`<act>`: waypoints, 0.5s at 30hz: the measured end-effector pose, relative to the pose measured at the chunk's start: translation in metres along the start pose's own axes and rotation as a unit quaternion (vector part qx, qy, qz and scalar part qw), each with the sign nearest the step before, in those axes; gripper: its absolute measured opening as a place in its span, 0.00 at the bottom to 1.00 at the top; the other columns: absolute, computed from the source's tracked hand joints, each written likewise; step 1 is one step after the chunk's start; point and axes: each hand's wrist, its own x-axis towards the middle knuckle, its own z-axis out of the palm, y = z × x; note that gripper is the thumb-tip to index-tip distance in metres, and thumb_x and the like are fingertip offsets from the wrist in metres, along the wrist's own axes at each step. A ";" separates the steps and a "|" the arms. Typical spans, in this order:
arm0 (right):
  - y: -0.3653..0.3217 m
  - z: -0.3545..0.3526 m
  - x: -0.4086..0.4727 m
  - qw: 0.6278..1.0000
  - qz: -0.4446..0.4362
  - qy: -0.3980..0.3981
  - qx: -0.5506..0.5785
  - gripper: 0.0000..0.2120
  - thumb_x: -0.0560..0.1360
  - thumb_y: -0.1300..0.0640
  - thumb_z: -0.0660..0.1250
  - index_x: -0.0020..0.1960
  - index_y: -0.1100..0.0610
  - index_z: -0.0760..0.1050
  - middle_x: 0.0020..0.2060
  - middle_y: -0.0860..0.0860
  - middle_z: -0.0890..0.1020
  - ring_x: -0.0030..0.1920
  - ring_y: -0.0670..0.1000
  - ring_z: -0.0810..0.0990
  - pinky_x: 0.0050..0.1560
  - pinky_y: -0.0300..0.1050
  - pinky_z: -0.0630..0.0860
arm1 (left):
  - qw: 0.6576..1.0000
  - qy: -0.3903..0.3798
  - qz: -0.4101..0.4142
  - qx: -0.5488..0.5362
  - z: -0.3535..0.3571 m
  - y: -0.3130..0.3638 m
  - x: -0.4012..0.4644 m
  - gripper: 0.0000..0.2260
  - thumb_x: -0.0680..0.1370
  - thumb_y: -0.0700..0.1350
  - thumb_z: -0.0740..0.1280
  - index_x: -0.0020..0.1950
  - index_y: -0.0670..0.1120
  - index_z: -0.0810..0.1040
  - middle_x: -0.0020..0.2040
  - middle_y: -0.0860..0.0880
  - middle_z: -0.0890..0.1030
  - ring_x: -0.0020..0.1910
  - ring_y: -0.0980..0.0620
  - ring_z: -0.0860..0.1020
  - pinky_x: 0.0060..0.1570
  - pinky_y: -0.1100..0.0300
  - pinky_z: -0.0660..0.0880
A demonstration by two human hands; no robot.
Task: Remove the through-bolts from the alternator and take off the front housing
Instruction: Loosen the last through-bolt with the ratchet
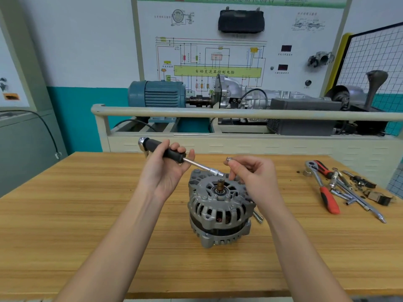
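The grey alternator (220, 212) stands on the wooden table (87, 214) with its shaft pointing up. My left hand (168, 171) grips the black handle of a socket driver (172, 154); its metal tip slants down to the alternator's far rim. My right hand (253, 173) hovers over that rim and pinches a small metal piece, a socket (228, 159), between fingertips. Two loose through-bolts (258, 216) lie on the table at the alternator's right side, partly hidden by my right forearm.
A red-handled ratchet (322, 188), extension bars and small parts lie at the table's right end. Behind the table stands a training bench with a rail (239, 114), a blue motor (157, 93) and a gearbox.
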 end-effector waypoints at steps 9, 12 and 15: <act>0.020 -0.026 0.007 0.994 0.108 0.011 0.007 0.07 0.77 0.64 0.65 0.50 0.57 0.80 0.32 0.45 0.82 0.28 0.36 0.75 0.29 0.28 0.69 | 0.997 -0.012 -0.007 0.081 0.013 -0.030 0.003 0.08 0.81 0.45 0.60 0.59 0.49 0.66 0.42 0.47 0.77 0.47 0.46 0.81 0.50 0.30 0.74; 0.043 -0.047 0.009 0.987 0.126 0.089 -0.042 0.08 0.77 0.63 0.67 0.54 0.57 0.81 0.42 0.46 0.82 0.39 0.37 0.77 0.39 0.30 0.71 | 0.993 -0.029 -0.007 0.110 0.023 -0.044 0.007 0.05 0.81 0.44 0.60 0.56 0.51 0.69 0.44 0.47 0.77 0.49 0.44 0.80 0.52 0.29 0.73; 0.078 -0.066 0.010 0.966 0.194 0.125 -0.116 0.11 0.79 0.64 0.63 0.60 0.63 0.78 0.51 0.53 0.81 0.55 0.51 0.78 0.54 0.41 0.71 | 0.991 -0.043 -0.011 0.129 0.032 -0.060 0.014 0.04 0.82 0.44 0.60 0.53 0.53 0.70 0.44 0.47 0.77 0.50 0.45 0.80 0.53 0.31 0.73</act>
